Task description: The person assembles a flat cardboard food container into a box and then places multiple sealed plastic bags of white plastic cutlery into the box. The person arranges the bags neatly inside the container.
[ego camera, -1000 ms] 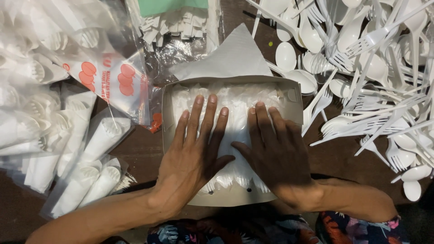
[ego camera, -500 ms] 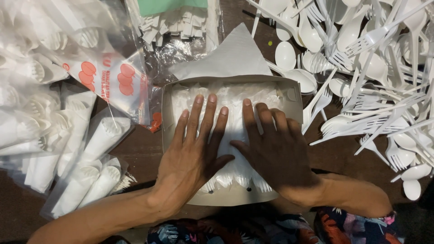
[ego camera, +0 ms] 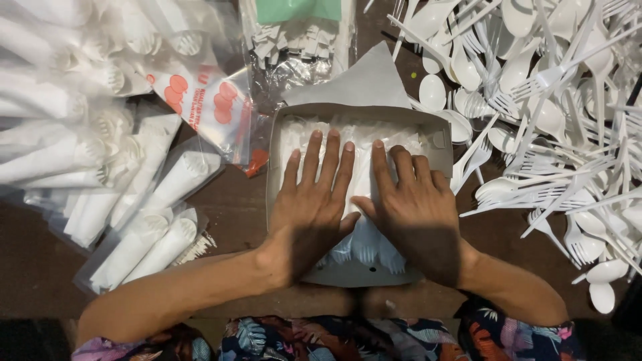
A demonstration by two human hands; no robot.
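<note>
Hands: two; left hand (ego camera: 309, 214) and right hand (ego camera: 416, 212) lie flat, fingers spread, gripping nothing, pressing white plastic cutlery (ego camera: 364, 244).
Box (ego camera: 275, 160): one, grey cardboard, centre of brown table (ego camera: 234, 200), holding the cutlery.
Bagged rolls (ego camera: 144, 227): left; uncountable.
Loose spoons and forks (ego camera: 555, 113): right; cut off, uncountable.

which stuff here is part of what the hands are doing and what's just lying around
In use:
left hand and right hand, both flat on the white cutlery
grey box holding it

Lying about:
loose spoons and forks
bagged rolls
printed bag
clear bag of small pieces
</note>
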